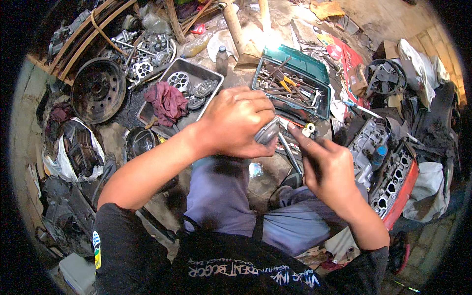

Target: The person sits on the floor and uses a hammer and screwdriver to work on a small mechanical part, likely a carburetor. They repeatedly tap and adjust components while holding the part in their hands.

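Note:
My left hand (241,123) is wrapped round a grey, round metal part (267,132) with a short stem on its right side. Most of that part is hidden by my fingers, and its exact kind does not show. My right hand (328,164) is just to the right, its index finger stretched out to the stem and the thumb apart, lower down. Nothing shows between those fingers. A cream-coloured ring-shaped piece (308,130) appears just beyond the index finger. Below the held part, a metal rod (290,153) slants between my hands.
Beyond my hands lies an open green toolbox (328,93) full of tools. To its left, a grey tray (220,77) holds metal parts and a maroon rag (167,102). A black wheel rim (98,91) lies far left. Engine castings (393,189) flank my right forearm.

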Tool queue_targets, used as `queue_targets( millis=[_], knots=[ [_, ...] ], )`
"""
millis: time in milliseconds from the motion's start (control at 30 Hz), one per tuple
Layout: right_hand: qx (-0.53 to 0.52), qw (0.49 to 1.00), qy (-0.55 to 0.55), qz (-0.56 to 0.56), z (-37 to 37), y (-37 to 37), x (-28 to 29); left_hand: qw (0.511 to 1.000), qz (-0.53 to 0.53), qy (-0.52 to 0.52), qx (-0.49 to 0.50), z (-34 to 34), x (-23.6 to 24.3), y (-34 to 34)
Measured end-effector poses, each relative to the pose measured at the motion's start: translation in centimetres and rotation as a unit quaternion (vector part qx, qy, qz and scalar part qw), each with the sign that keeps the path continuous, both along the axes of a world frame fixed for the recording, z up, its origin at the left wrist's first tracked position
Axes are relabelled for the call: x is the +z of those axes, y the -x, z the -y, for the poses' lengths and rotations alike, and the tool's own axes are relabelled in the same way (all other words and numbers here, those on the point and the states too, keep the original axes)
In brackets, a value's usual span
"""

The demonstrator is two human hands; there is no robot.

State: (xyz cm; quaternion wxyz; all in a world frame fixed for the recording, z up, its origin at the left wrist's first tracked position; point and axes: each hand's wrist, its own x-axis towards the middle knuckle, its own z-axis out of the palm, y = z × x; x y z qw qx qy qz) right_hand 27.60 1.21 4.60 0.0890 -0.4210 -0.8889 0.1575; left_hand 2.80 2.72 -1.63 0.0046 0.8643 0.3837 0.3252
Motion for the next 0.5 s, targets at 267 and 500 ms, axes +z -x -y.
queue_targets(
  millis=[267,500],
  knots=[
    [-0.107,0.758,0.534,-0.360,0.4,-2.0,-0.1,1.000,0.029,0.003,-0.004,0.9,-0.4,-0.1],
    [-0.193,0.602,0.662,-0.403,-0.3,-2.7,-1.0,0.987,-0.127,0.052,-0.079,0.6,2.1,0.9]
  ],
)
